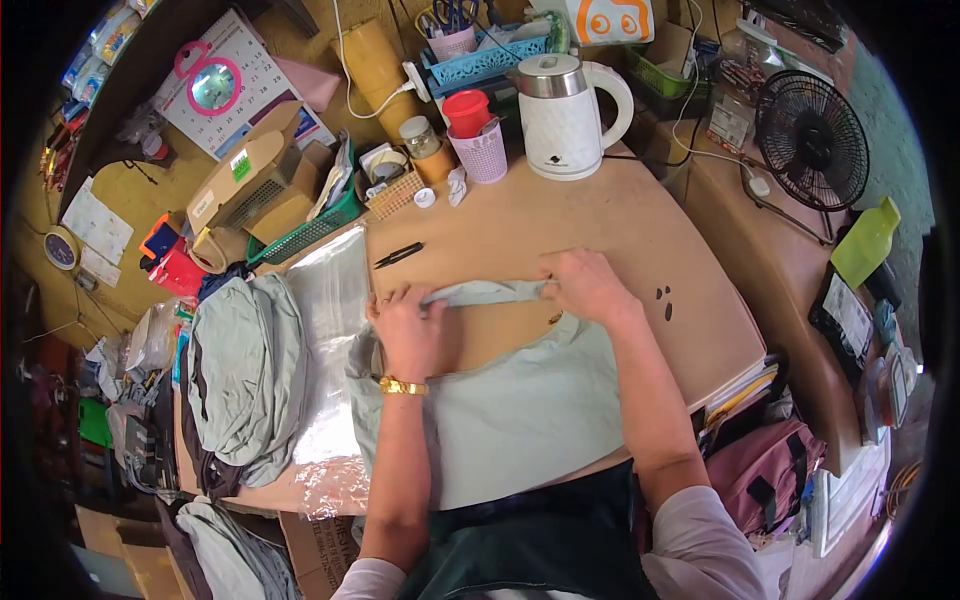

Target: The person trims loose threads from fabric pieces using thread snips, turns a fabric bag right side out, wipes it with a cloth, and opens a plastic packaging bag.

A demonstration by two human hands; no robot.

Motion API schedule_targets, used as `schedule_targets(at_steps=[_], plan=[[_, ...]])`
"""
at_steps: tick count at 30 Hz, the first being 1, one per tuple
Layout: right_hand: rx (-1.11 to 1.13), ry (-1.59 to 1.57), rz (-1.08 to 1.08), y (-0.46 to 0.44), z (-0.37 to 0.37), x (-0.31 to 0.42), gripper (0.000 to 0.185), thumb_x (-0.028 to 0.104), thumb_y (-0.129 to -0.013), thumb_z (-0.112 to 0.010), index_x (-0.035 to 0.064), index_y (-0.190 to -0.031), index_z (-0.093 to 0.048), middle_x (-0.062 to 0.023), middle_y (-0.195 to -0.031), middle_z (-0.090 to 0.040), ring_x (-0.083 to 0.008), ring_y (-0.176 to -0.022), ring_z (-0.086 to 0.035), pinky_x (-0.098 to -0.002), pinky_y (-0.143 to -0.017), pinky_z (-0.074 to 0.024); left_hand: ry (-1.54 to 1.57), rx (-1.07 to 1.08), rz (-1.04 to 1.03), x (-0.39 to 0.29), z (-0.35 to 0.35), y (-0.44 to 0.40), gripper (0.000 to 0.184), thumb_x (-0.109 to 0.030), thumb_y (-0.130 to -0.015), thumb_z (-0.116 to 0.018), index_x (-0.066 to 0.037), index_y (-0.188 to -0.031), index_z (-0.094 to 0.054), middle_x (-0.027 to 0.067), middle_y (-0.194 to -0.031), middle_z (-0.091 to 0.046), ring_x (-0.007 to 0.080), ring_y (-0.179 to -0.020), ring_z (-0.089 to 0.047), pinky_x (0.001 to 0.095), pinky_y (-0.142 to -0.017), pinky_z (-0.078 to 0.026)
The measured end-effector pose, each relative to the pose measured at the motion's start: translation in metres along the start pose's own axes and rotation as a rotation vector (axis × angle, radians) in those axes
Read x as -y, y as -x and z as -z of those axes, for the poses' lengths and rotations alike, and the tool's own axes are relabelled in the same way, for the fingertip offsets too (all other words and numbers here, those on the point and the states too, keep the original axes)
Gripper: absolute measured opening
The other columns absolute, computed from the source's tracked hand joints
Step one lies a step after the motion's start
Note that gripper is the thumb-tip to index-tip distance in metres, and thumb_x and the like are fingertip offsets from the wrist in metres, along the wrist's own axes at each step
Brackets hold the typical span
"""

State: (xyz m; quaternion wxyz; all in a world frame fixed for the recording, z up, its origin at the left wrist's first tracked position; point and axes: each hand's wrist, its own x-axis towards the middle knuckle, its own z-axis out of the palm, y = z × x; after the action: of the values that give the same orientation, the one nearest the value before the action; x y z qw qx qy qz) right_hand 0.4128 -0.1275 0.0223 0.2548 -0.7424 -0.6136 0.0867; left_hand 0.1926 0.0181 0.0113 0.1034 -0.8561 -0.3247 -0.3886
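Head view: both hands grip the grey-green cloth.

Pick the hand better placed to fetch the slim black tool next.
Left, likely: the left hand is nearer the black tool; the right hand sits farther off. Both hold grey cloth.

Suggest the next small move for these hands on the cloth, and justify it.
Perhaps pull the strip of grey cloth gently straight: the left hand and right hand pinch it at separate spots, and between them it looks curved and creased.
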Motion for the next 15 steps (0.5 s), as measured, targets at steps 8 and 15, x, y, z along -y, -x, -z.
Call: schedule_targets(at_steps=[8,15], plan=[[-0.109,-0.174,-0.151,-0.002,0.007,-0.009,0.017,0.012,-0.076,-0.074,0.0034,-0.078,-0.060,-0.0157,-0.076,-0.066,-0.0357,-0.078,-0.064,-0.0466,-0.069,-0.0454,0.159,0.088,0.134,0.034,-0.016,0.014,0.010,-0.014,-0.079,-0.074,-0.012,-0.089,-0.072,0.0037,-0.079,-0.066,0.0228,-0.078,-0.060,0.0435,-0.098,-0.035],[-0.082,-0.153,-0.130,-0.009,-0.008,-0.013,0.022,0.017,-0.078,-0.074,0.0067,-0.096,-0.068,-0.0138,-0.094,-0.069,-0.0336,-0.093,-0.063,-0.0418,-0.083,-0.0478,0.584,0.680,-0.220,-0.078,0.073,0.061,0.052,-0.032,-0.090,-0.062,-0.013,-0.138,-0.050,0.0169,-0.135,-0.052,0.0361,-0.132,-0.041,0.0616,-0.107,-0.026]])
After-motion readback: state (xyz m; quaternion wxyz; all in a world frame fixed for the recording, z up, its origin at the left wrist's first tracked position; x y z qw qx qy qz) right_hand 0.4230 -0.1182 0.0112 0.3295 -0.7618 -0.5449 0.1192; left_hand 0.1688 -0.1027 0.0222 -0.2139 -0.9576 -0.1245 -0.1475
